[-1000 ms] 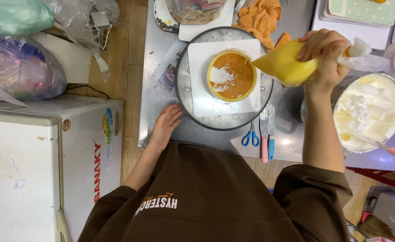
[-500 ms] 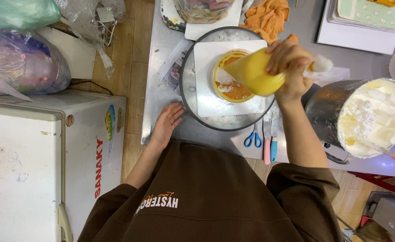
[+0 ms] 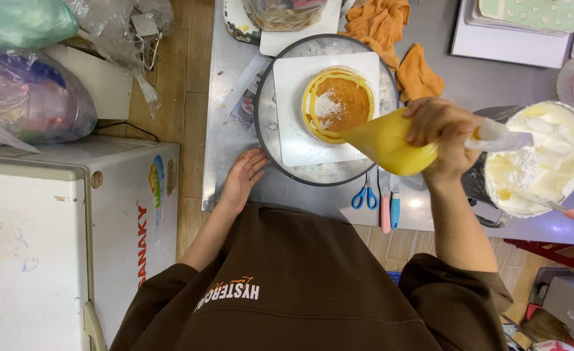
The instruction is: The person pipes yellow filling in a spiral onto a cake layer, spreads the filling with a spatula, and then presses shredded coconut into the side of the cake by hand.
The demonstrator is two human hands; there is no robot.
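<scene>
Since the earlier frame the yellow cream-filled piping bag [image 3: 386,142] has swung to the right and nearer side of the round brown sponge cake [image 3: 338,104], which now wears a ring of yellow cream around its rim. The right hand [image 3: 444,138] has its fingers wrapped tight around the bag's fat end, the tip pointing left at the cake's near edge. The cake sits on a white square board [image 3: 293,130] on a grey round turntable [image 3: 265,140]. The left hand [image 3: 241,179] lies flat, fingers spread and holding nothing, on the steel table [image 3: 222,162] just beside the turntable's near left edge. A metal bowl of white cream [image 3: 540,159] stands right of the bag; blue-handled scissors [image 3: 365,195] lie near the turntable.
</scene>
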